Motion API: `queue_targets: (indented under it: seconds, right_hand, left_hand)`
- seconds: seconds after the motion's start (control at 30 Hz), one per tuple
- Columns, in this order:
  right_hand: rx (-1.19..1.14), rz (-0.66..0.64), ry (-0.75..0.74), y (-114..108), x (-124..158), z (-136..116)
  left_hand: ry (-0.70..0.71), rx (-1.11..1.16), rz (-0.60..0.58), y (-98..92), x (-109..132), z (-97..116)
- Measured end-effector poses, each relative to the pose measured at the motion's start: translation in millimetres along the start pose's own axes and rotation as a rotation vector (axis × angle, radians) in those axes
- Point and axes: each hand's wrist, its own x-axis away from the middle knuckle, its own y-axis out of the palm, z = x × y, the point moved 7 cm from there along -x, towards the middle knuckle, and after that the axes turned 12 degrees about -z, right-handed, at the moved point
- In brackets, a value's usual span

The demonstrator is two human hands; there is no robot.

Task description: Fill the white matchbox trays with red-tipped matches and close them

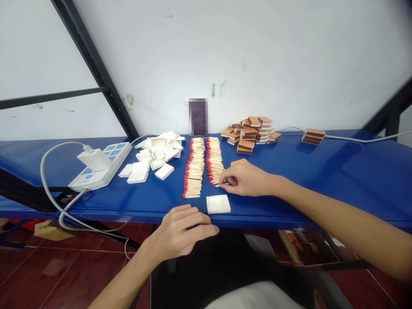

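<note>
Two long rows of red-tipped wooden matches, a left row (194,167) and a right row (214,156), lie on the blue table (322,180). At the near end of the right row, my right hand (246,178) pinches thumb and fingers together on matches; how many is hidden. A white matchbox tray (219,204) rests near the front edge, between my hands. My left hand (185,231) hovers at that edge just left of the tray, fingers loosely stretched, holding nothing visible. Behind my right hand, an orange-brown matchbox piece (239,162) is partly hidden.
White trays (157,152) are heaped at left, beside a power strip (106,165) with a plugged charger and a looping cable (45,171). Brown matchboxes (252,131) are piled at back right; a small stack (313,136) stands farther right. A pixelated dark object (198,116) leans on the wall.
</note>
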Motion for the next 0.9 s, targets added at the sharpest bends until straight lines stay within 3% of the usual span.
queue_targets:
  seconds: [0.13, 0.37, 0.57, 0.67, 0.9]
  right_hand:
    - [-0.007, -0.001, 0.011, 1, 0, 1]
    - [-0.036, -0.008, -0.042, 0, 1, -6]
    - [-0.024, 0.103, 0.063, -6, 1, 4]
    - [-0.003, 0.094, 0.097, -6, 0, 7]
    - [0.028, 0.07, 0.106, -4, -1, 9]
  left_hand:
    - [-0.005, -0.036, 0.019, -0.3, 0, 0]
    - [-0.131, -0.134, 0.218, -7.9, 5, -6]
    - [-0.29, -0.198, 0.161, -9.0, 1, -11]
    - [-0.371, -0.188, 0.154, -9.1, 4, -18]
    - [-0.355, -0.299, 0.182, -1.1, 7, -20]
